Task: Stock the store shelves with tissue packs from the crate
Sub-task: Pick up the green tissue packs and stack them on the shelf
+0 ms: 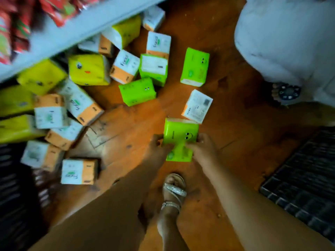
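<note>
Two arms in shot, the left forearm (pixel 108 205) and the right forearm (pixel 244 205), both uncovered all the way back from the fingers to the edge of view. The left hand (pixel 156 146) and the right hand (pixel 203 148) are bare as well, though the fingers are too blurred for fine detail. Just behind the fingers, between the two wrists, there is one foot (pixel 169 214) in an open sandal (pixel 175 179). It is pale silver, toes showing at the front. A broad glittering band (pixel 175 190) sparkles across the foot behind the toes, and thin straps (pixel 170 204) cross higher up near the ankle.
</note>
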